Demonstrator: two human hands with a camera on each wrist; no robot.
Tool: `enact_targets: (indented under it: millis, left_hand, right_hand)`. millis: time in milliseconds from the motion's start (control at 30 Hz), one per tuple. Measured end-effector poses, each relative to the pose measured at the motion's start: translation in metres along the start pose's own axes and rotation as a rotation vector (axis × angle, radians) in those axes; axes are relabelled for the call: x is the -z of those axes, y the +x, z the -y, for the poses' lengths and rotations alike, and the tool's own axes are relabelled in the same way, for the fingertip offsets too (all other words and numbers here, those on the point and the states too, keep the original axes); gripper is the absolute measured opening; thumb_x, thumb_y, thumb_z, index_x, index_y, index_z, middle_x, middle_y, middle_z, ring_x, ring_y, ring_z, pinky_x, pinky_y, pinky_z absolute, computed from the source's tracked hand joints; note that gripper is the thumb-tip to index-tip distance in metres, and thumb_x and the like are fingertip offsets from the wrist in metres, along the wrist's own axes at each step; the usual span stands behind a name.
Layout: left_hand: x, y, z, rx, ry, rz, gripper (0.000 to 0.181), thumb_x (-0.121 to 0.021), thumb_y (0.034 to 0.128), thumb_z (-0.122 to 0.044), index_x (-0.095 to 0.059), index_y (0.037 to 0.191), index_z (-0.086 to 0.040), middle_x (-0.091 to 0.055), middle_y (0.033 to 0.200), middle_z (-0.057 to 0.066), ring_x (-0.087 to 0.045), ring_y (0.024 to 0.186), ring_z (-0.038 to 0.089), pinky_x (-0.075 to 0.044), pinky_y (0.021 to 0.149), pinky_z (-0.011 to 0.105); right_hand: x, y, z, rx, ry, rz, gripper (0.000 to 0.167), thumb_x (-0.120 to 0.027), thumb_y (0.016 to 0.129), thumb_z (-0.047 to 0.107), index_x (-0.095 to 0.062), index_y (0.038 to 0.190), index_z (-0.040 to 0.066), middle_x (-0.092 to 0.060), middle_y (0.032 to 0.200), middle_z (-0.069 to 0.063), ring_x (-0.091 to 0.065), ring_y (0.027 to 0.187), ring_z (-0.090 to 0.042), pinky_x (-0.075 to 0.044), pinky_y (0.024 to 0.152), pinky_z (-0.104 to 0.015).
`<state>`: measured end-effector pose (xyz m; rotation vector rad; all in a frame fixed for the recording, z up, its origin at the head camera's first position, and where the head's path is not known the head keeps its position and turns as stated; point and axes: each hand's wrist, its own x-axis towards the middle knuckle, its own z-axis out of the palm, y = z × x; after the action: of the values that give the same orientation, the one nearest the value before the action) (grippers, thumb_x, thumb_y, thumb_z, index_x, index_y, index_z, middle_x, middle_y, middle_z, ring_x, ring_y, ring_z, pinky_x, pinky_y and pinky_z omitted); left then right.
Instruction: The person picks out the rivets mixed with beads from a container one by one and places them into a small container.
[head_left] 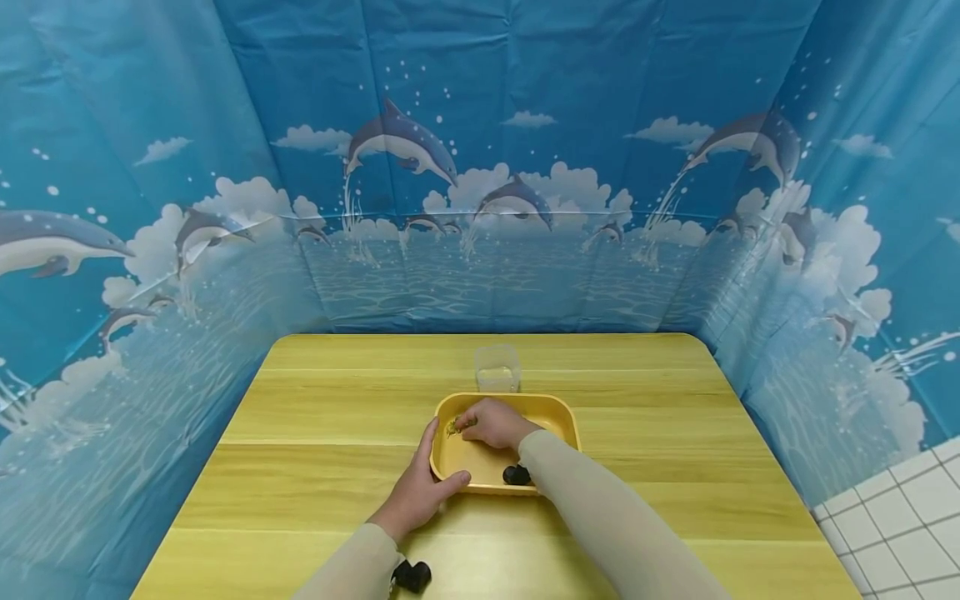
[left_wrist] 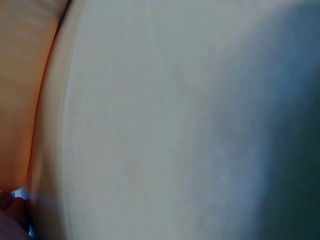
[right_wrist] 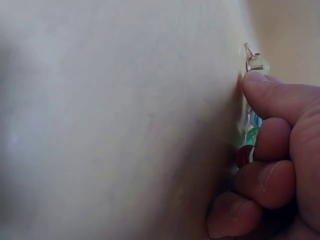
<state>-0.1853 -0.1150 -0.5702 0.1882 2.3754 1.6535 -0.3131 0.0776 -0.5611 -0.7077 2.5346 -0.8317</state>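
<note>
A yellow rectangular tray (head_left: 566, 417) lies on the wooden table. My left hand (head_left: 420, 492) grips its near left corner, thumb over the front rim and fingers along the left wall. Inside the tray, my right hand (head_left: 495, 422) reaches down toward the left side, at a small gold-coloured cluster (head_left: 452, 427). In the right wrist view, my thumb and curled fingers pinch small gold-coloured metal pieces (right_wrist: 253, 59) and glass beads with green (right_wrist: 251, 135), blue and dark red colouring. My fingers partly hide them, so I cannot tell whether they are strung together.
Just behind the tray stands a clear plastic container (head_left: 497, 367). Small black devices (head_left: 517, 475) sit at both wrists. The wooden tabletop (head_left: 660, 467) reaches a curtain (head_left: 510, 275) printed with dolphins at the back and sides.
</note>
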Motion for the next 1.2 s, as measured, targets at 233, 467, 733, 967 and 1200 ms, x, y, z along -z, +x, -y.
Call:
enact_targets:
  millis: [233,467,733,967,1200]
  left_hand:
    - [0.000,0.000,0.000,0.005,0.003,-0.007,0.105,-0.074,0.0994,-0.038,0.003,0.170,-0.031,-0.024,0.172,0.023,-0.056,0.140,0.031,-0.044,0.114,0.049]
    - [-0.001,0.001,0.001,0.011,0.020,-0.021,0.105,-0.075,0.0989,-0.039,0.002,0.170,-0.032,-0.024,0.172,0.022,-0.056,0.140,0.030,-0.044,0.113,0.049]
    - [-0.001,0.002,0.000,0.011,0.018,-0.020,0.105,-0.074,0.0995,-0.038,0.002,0.171,-0.030,-0.023,0.172,0.023,-0.055,0.141,0.032,-0.043,0.114,0.050]
    - [-0.001,0.001,-0.002,0.020,0.028,-0.018,0.104,-0.074,0.0995,-0.040,0.002,0.171,-0.030,-0.023,0.171,0.024,-0.054,0.141,0.033,-0.044,0.114,0.051]
    - [-0.001,0.001,-0.001,0.007,0.012,-0.010,0.104,-0.074,0.0999,-0.039,0.003,0.170,-0.030,-0.026,0.170,0.025,-0.059,0.137,0.031,-0.047,0.110,0.048]
  right_hand:
    - [0.000,-0.001,0.004,0.008,-0.010,-0.008,0.016,-0.076,0.097,0.020,-0.084,0.112,0.021,-0.080,0.114,0.005,-0.070,0.105,-0.012,-0.056,0.094,-0.037]
    - [0.000,-0.001,0.006,0.003,-0.026,-0.007,0.015,-0.076,0.098,0.021,-0.084,0.110,0.021,-0.080,0.114,0.005,-0.070,0.105,-0.013,-0.056,0.094,-0.037]
    - [0.000,0.000,0.008,0.005,-0.046,-0.010,0.016,-0.076,0.098,0.023,-0.084,0.111,0.021,-0.080,0.114,0.006,-0.070,0.108,-0.014,-0.055,0.096,-0.037]
    - [-0.001,-0.001,0.011,-0.021,-0.046,-0.016,0.013,-0.077,0.097,0.026,-0.085,0.108,0.023,-0.080,0.113,0.008,-0.070,0.104,-0.011,-0.055,0.094,-0.034]
    - [-0.003,0.000,0.010,-0.031,-0.076,-0.033,0.013,-0.076,0.098,0.027,-0.085,0.107,0.024,-0.080,0.110,0.011,-0.069,0.101,-0.008,-0.055,0.093,-0.032]
